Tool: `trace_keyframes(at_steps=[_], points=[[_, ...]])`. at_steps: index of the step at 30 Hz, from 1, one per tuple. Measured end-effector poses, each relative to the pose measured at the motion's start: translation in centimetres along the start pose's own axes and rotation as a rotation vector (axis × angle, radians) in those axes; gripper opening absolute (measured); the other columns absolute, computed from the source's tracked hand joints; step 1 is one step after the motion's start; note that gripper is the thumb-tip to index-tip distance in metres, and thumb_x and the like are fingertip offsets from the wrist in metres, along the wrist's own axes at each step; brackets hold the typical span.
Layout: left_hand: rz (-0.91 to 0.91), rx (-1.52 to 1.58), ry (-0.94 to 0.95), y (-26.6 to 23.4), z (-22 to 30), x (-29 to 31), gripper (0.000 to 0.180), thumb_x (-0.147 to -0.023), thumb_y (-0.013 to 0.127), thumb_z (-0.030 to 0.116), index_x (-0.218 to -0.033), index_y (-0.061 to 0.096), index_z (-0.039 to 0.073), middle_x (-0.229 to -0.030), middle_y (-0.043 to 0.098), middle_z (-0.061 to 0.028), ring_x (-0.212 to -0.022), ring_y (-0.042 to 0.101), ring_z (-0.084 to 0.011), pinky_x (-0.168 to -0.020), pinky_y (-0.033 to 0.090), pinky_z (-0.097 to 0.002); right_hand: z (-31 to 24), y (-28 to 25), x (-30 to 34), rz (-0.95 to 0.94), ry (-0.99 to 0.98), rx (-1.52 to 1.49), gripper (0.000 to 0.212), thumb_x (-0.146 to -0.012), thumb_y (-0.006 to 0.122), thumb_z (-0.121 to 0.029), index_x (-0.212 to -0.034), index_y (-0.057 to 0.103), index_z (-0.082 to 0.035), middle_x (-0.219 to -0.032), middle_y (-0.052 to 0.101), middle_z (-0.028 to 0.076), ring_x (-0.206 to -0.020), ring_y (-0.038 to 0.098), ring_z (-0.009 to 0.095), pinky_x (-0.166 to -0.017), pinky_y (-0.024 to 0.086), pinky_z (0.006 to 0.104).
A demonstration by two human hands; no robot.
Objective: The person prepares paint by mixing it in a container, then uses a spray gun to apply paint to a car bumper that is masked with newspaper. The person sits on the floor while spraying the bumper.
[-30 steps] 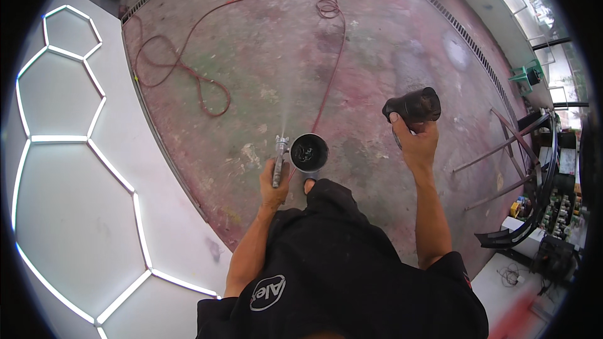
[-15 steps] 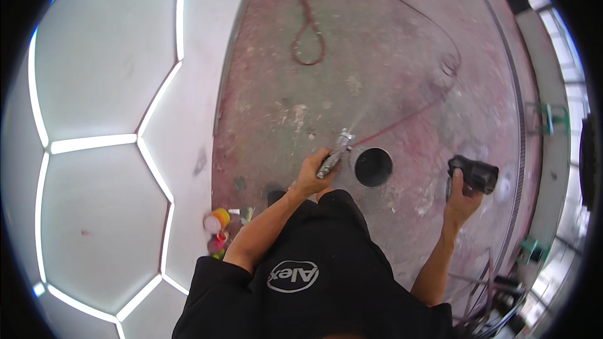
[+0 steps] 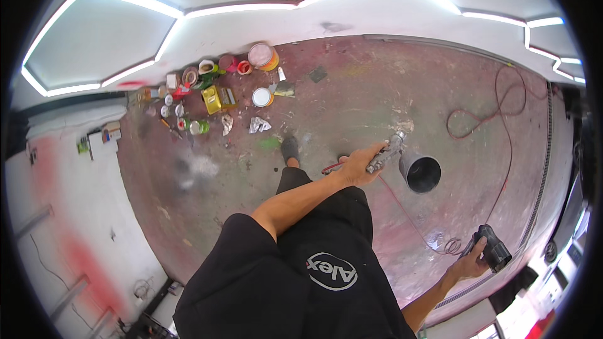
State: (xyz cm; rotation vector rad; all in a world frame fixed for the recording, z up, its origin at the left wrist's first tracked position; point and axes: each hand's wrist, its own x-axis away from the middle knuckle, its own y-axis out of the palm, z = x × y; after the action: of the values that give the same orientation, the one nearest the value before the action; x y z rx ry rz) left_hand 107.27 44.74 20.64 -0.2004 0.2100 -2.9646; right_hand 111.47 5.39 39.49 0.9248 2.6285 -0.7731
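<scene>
My left hand (image 3: 359, 168) is closed around the grip of a metal spray gun (image 3: 387, 152), held out in front of my legs. A dark, open-topped cup (image 3: 422, 173) sits beside the gun's head and appears attached to it. On the far right, my right hand (image 3: 470, 265) is wrapped around a black handheld tool (image 3: 494, 249) with a thick cylindrical body; its exact kind is not clear. A thin red hose (image 3: 402, 207) runs from near the gun across the floor toward the right.
Several paint cans (image 3: 261, 56), a yellow tin (image 3: 212, 98) and a white-lidded can (image 3: 262, 96) stand on the stained floor by the far wall. Crumpled foil (image 3: 259, 125) lies nearby. Hose loops (image 3: 487, 113) lie at the right, near a floor grate (image 3: 540, 179). Glowing light strips (image 3: 245, 9) line the wall.
My view has swung left, bringing the cans and the left wall into sight. Both hands keep their holds. The mist seen earlier at the gun's nozzle no longer shows clearly.
</scene>
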Motion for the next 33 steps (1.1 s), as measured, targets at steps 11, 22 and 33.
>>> trace_keyframes(at_steps=[11, 22, 33], points=[[0.79, 0.375, -0.144, -23.3, -7.0, 12.9, 0.034, -0.102, 0.065, 0.006, -0.133, 0.052, 0.009, -0.107, 0.061, -0.0038, -0.083, 0.059, -0.0131, -0.078, 0.052, -0.0308, -18.5, 13.1, 18.1, -0.455, -0.101, -0.208, 0.051, -0.097, 0.087, -0.012, -0.136, 0.062, 0.006, -0.121, 0.076, 0.019, -0.1, 0.077, 0.026, -0.089, 0.066, 0.0385], [1.359, 0.531, -0.232, -45.1, -15.7, 28.7, 0.061, -0.09, 0.063, -0.004, -0.146, 0.044, 0.008, -0.121, 0.054, -0.0087, -0.074, 0.059, -0.0145, -0.062, 0.052, -0.0312, -21.0, 20.9, 30.5, -0.837, -0.114, -0.259, 0.049, -0.101, 0.084, -0.015, -0.142, 0.061, 0.0, -0.125, 0.074, 0.011, -0.109, 0.071, 0.02, -0.099, 0.057, 0.036], [1.432, 0.581, -0.423, -63.4, -35.0, 39.7, 0.072, -0.084, 0.064, -0.005, -0.15, 0.037, 0.002, -0.128, 0.048, -0.0142, -0.082, 0.06, -0.0188, -0.07, 0.057, -0.0368, -23.6, 26.7, 48.2, -0.807, -0.065, -0.105, 0.048, -0.102, 0.084, -0.019, -0.141, 0.062, 0.0, -0.124, 0.075, 0.013, -0.108, 0.073, 0.022, -0.098, 0.058, 0.0371]])
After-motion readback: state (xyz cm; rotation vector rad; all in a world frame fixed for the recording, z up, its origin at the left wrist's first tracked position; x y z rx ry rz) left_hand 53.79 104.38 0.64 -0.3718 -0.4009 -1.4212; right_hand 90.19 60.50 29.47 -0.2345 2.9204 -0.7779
